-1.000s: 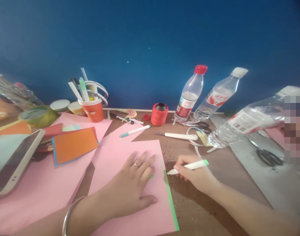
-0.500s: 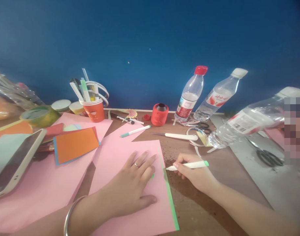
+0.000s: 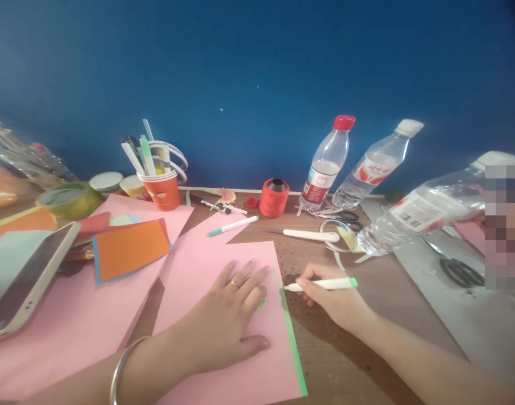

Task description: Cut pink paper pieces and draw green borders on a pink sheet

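My left hand lies flat with fingers spread on a pink sheet of paper, pressing it to the wooden table. My right hand is closed around a white marker with a green end. The marker's tip touches the sheet's right edge, where a green band runs down the edge toward me. A bracelet sits on my left wrist and a ring on one finger.
An orange cup of pens, a red roll, a loose marker, a white knife and two upright bottles stand behind. A tilted bottle, scissors, orange card and a phone lie around.
My right hand has slid the marker tip a little farther up the sheet's right edge, away from me. My left hand has stayed put.
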`<state>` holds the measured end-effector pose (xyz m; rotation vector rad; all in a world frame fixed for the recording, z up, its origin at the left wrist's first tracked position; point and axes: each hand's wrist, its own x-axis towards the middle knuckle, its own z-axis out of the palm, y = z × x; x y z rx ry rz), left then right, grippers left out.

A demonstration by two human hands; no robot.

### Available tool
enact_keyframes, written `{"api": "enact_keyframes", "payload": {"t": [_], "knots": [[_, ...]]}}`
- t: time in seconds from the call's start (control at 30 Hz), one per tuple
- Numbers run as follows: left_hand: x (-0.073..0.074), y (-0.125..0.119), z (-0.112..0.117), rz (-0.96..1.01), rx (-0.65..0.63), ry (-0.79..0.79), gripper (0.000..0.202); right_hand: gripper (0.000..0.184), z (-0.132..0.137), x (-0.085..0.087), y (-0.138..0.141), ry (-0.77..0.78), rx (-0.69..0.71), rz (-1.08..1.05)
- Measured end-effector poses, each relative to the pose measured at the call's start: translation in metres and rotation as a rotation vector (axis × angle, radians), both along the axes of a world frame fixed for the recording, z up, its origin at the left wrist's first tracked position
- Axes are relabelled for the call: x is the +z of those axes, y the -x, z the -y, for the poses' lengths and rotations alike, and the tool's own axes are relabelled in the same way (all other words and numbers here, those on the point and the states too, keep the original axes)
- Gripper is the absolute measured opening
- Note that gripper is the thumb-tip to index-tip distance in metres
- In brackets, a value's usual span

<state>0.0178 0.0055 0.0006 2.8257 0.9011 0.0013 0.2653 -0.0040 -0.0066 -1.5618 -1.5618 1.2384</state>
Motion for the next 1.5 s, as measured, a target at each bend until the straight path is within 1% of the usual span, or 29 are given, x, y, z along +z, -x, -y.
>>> {"api": "enact_keyframes", "payload": {"t": [0.1,0.2,0.37,0.43,0.5,0.57,0.63,0.7,0.87,0.97,1.07,1.13,1.2,1.37,1.5], "knots": [[0.0009,-0.0005,-0.0001,0.004,0.001,-0.007,0.053,0.02,-0.0003,0.0014,-0.0011,-0.005,0.058,-0.014],[0.0024,-0.0009,0.0002,-0.003,-0.004,-0.016,0.052,0.02,0.0,0.0035,-0.0008,-0.009,0.116,0.042],[0.0022,-0.0009,-0.0003,0.012,0.0,-0.017,0.051,0.022,0.0002,0.0019,0.0022,-0.018,0.005,0.047],[0.0021,-0.001,-0.0008,0.004,-0.001,-0.014,0.052,0.021,0.0001,0.0008,0.0022,-0.023,-0.015,0.045],[0.0025,-0.0014,-0.001,-0.01,-0.003,-0.011,0.052,0.021,0.0001,0.0007,0.0012,-0.022,-0.001,0.021],[0.0031,-0.0017,-0.001,-0.015,-0.003,-0.009,0.053,0.021,0.0002,0.0017,0.0,-0.015,0.041,0.0],[0.0035,-0.0019,-0.0008,-0.008,-0.001,-0.008,0.052,0.02,0.0005,0.0031,-0.0003,-0.019,0.092,0.019],[0.0036,-0.0018,-0.0006,-0.003,-0.002,-0.006,0.051,0.02,0.0007,0.0041,0.0003,-0.03,0.108,0.056],[0.0025,-0.0011,-0.0006,0.003,0.002,-0.006,0.05,0.022,-0.0003,0.0024,0.0026,-0.012,0.014,0.03],[0.0018,-0.0006,-0.0005,0.007,0.001,-0.007,0.051,0.021,-0.0009,0.0015,0.002,-0.015,-0.005,0.017],[0.0019,-0.0001,-0.0004,0.002,-0.002,-0.008,0.051,0.021,-0.0004,0.0014,0.0003,-0.006,0.036,-0.01],[0.0023,-0.0001,-0.0006,0.003,-0.004,-0.007,0.052,0.02,0.0001,0.0011,-0.0005,-0.003,0.079,-0.002],[0.0028,-0.0005,-0.0008,-0.008,-0.003,-0.004,0.055,0.02,0.0003,0.0002,-0.0004,-0.004,0.093,0.014],[0.0036,-0.0018,-0.0007,-0.018,-0.002,0.008,0.062,0.021,-0.0014,-0.0015,0.0019,-0.012,-0.009,-0.034],[0.0048,-0.0019,-0.0006,-0.047,-0.005,0.015,0.062,0.02,-0.0022,0.0014,0.0026,0.002,-0.041,-0.084]]}}
